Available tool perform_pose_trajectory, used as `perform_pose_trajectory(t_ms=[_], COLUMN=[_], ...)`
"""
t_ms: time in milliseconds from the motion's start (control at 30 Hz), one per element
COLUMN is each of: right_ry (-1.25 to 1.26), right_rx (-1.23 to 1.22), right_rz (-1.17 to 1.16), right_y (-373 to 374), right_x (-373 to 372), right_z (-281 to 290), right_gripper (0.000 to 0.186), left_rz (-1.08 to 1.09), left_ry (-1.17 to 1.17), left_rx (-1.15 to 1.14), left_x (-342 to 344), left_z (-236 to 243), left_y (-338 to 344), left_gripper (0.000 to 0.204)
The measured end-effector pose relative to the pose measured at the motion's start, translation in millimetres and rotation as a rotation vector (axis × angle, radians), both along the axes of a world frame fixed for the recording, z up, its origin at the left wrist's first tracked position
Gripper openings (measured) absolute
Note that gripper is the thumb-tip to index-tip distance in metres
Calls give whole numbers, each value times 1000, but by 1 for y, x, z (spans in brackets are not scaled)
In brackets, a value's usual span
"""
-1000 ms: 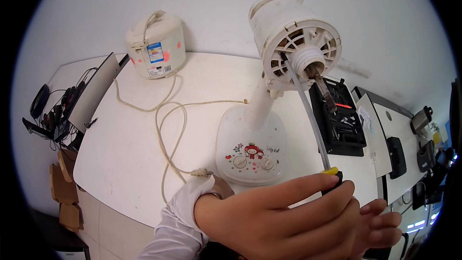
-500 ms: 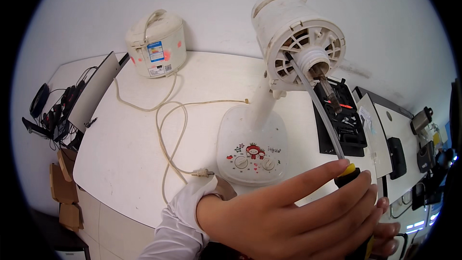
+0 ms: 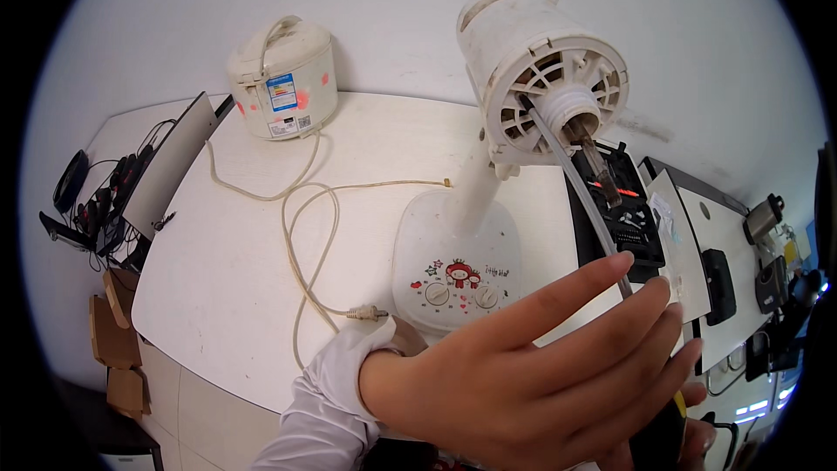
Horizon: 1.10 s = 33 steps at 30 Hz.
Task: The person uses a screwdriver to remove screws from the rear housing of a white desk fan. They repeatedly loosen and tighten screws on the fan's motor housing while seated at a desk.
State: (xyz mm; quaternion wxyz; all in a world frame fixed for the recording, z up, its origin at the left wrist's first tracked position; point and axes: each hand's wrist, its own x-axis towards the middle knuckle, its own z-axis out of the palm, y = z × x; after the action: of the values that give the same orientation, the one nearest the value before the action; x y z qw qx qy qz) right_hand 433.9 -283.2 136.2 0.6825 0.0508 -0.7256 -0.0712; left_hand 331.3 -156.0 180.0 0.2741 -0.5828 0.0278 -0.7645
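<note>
A white electric fan (image 3: 545, 78) without blades or grille stands on its base (image 3: 418, 253), motor housing tilted up. A long screwdriver (image 3: 571, 174) has its tip in a slot of the housing's front. My left hand (image 3: 540, 366) reaches across from below, fingers stretched loosely round the shaft's lower end and the upper handle; its thumb is hidden. Behind it, my right hand (image 3: 693, 423) shows only some fingers, curled round the black and yellow handle. From the fan's hub juts a brownish see-through piece (image 3: 602, 174).
A white rice cooker (image 3: 288, 83) stands at the back left. Its cord and plug (image 3: 366, 313) lie across the white table (image 3: 209, 279). Behind the fan at right is a black tool case (image 3: 641, 249). Cardboard boxes (image 3: 113, 331) sit on the floor at left.
My left hand's fingers have loosened and stretched up along the shaft, covering the yellow collar. The handle has shifted slightly lower in view. Fan and screwdriver tip keep their places.
</note>
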Motion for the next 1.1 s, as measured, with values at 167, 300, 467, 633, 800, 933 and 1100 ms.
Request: perform_pose_trajectory(t_ms=[167, 300, 467, 633, 800, 933, 1100], right_ry=[-123, -119, -78, -122, -396, -234, -228], right_rx=[5, -370, -231, -110, -252, -137, -57], right_rz=[-569, -590, -355, -554, -665, -472, -551], right_y=[4, -30, -24, -2, -21, -15, -5], right_x=[13, 5, 3, -5, 6, 0, 2], right_z=[32, 31, 16, 26, 36, 20, 23], right_gripper=[57, 41, 35, 41, 44, 46, 51], left_rz=[21, -151, 6, -50, -138, -212, -132], left_ry=[289, 276, 231, 403, 446, 455, 423], left_rx=[-151, -473, -342, -430, -527, -573, -495], left_x=[-37, -36, -31, -52, -52, -52, -41], left_z=[14, 11, 6, 16, 14, 20, -1], left_y=[-17, -46, -33, -33, -38, -39, -29], left_gripper=[16, 6, 27, 16, 12, 19, 35])
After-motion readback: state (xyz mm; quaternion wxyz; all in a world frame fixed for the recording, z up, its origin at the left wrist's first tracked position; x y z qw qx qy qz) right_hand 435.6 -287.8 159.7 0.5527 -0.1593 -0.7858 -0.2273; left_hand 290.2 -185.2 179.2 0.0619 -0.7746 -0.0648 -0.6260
